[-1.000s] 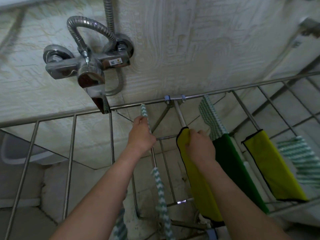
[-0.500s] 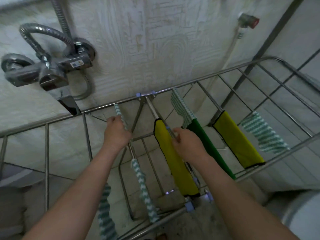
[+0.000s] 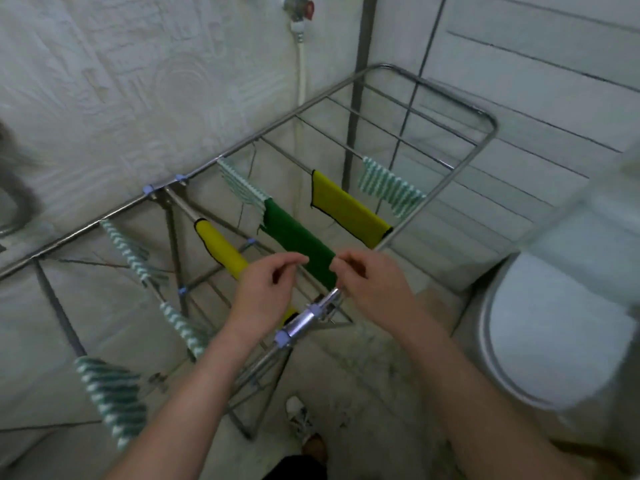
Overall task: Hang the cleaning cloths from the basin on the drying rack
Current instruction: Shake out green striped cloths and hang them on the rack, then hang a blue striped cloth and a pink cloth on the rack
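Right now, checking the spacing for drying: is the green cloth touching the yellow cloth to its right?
Apart. The head view shows open space between the green cloth and the yellow cloth, each on its own rail.

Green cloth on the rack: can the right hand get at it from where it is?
Probably yes: the right hand hovers empty beside the green cloth's near end, with nothing between them.

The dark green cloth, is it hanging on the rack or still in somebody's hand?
Hanging. The dark green cloth is draped over a bar of the drying rack. The left hand and right hand hover near its front end, holding nothing.
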Demonstrator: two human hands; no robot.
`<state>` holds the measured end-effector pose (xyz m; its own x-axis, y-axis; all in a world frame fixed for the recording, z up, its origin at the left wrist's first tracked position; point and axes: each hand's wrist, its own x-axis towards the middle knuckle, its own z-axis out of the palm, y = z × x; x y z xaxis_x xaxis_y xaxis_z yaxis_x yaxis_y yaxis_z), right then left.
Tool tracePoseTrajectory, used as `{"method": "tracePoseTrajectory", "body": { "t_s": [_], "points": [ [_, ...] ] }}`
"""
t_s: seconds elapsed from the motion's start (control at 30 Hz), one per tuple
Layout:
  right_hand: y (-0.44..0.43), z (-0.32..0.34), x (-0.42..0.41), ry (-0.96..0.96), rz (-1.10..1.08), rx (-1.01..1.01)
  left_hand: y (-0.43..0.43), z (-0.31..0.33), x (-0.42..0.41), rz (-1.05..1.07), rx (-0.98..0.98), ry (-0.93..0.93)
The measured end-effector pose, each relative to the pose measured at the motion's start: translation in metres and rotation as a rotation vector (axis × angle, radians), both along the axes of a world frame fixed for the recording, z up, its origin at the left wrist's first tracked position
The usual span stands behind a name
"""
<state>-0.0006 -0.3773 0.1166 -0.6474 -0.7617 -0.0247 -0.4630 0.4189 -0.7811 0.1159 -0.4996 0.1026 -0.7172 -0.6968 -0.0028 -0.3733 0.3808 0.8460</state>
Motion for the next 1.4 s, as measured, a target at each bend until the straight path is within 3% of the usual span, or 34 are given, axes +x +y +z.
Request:
{"method": "tracePoseTrajectory", "body": {
  "t_s": [0.13, 0.33, 0.57, 0.8, 0.9, 1.0, 1.07, 1.23, 1.3, 1.4],
  "points": [
    [0.087, 0.011, -0.003, 0.013, -0.123, 0.007, 0.073, 0.017, -0.028, -0.256, 0.044, 0.079],
    [0.231, 0.010, 0.006, 0.152, -0.287, 0.170, 0.198, 0.004, -0.068, -0.603, -0.008, -0.008],
    [0.378, -0.036, 0.030, -0.032, -0.780, 0.124, 0.334, -0.025, -0.088, -1.003, -0.197, -0.104],
    [0.494, -0.126, 0.081, -0.448, -1.183, 0.169, 0.454, -0.077, -0.082, -1.524, -0.376, -0.242],
    [0.515, -0.151, 0.100, -0.537, -1.178, 0.295, 0.490, -0.100, -0.079, -1.680, -0.593, -0.256],
    [0.529, -0.169, 0.112, -0.475, -1.070, 0.562, 0.516, -0.118, -0.087, -1.748, -0.912, -0.287],
    [0.539, -0.176, 0.117, -0.427, -1.100, 0.714, 0.531, -0.131, -0.094, -1.769, -1.022, -0.349],
    [0.559, -0.189, 0.105, -0.226, -1.144, 0.749, 0.556, -0.151, -0.098, -1.802, -1.157, -0.615],
    [0.567, -0.192, 0.094, -0.230, -1.099, 0.751, 0.563, -0.159, -0.101, -1.807, -1.190, -0.706],
    [0.580, -0.202, 0.078, -0.312, -1.028, 0.756, 0.570, -0.164, -0.108, -1.778, -1.187, -0.698]
  ]
}}
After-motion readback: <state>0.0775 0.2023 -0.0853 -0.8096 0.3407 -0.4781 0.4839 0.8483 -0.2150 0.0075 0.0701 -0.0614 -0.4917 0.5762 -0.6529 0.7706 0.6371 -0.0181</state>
